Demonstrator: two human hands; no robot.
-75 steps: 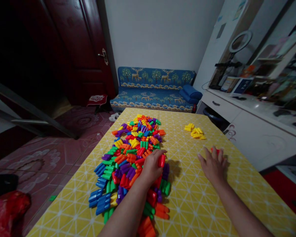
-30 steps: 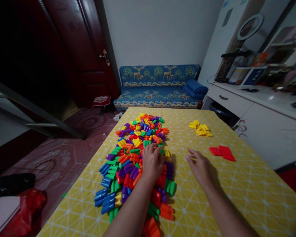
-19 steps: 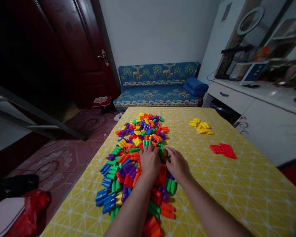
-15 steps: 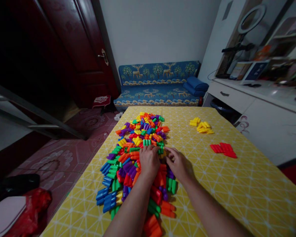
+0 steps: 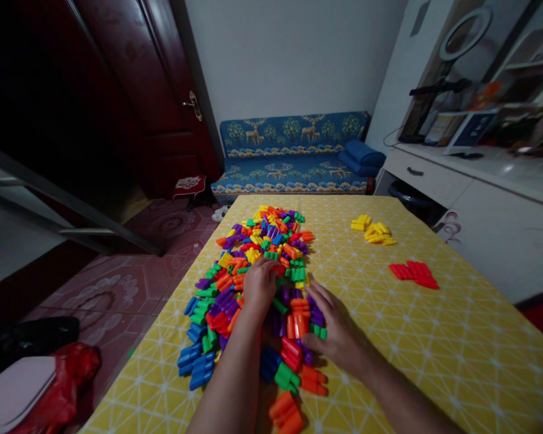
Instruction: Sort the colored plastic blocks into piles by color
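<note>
A long heap of bullet-shaped plastic building blocks (image 5: 224, 298) in red, orange, yellow, green, blue and purple covers the left of the table. My left hand (image 5: 260, 282) is over the middle of this heap, fingers curled down and closed on a red block (image 5: 279, 270), partly hidden by the fingers. At the heap's right edge is my right hand (image 5: 337, 322), open, its fingers stretched forward and its thumb apart. Close to that thumb lie orange blocks (image 5: 297, 325) and a purple block (image 5: 306, 355). Nothing shows in the right hand.
Yellow blocks (image 5: 377, 233) form a small group at the table's far right, with red blocks (image 5: 414, 273) nearer. The table has a yellow patterned cloth (image 5: 389, 337). Beyond it stands a blue sofa (image 5: 294, 163); a white cabinet (image 5: 475, 217) is on the right.
My left hand has shifted slightly left, and a red block now shows at its fingertips. The right hand has opened and come a little nearer; blocks around the heap's middle have moved.
</note>
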